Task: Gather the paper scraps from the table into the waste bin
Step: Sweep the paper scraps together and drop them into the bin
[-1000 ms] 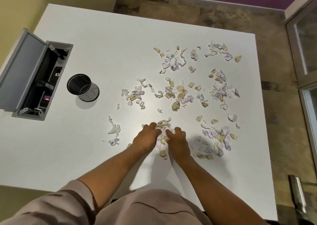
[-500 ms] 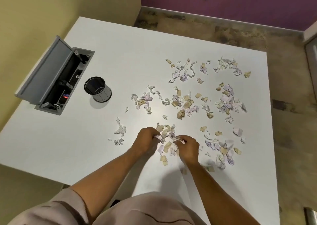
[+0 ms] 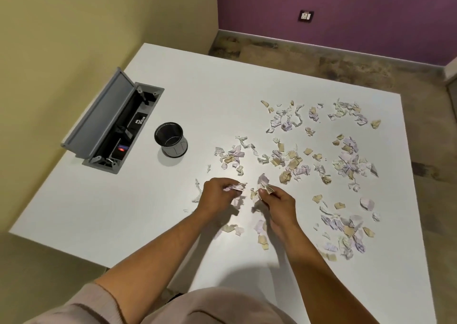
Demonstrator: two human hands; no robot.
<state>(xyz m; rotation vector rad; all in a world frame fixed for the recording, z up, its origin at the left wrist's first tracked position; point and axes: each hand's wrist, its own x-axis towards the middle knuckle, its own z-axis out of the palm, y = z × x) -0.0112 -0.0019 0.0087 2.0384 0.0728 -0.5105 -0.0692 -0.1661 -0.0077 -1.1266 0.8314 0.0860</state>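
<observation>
Landmark: waste bin, one, a small black mesh cylinder standing upright on the white table, mouth facing up, long axis vertical. Its inside shows no scraps that can be made out.

Paper scraps: torn, crumpled bits in white, pale lilac and tan, some with ruled lines. Too many to count exactly; dozens, lying in loose clusters to the right of the bin and well apart from it. No common direction; pieces lie at random angles. A few thin strips in the far cluster run roughly away from the camera.

Left hand: to the right of the bin and nearer the camera, raised off the table, fingers pinched together on a small bunch of lilac scraps that stick out to the right.

Right hand: just beyond the left, farther from the bin, fingers closed on another bunch, one piece standing up from the fingertips.

Hands count: two. A grey hinged box, lid open, lies left of the bin.
</observation>
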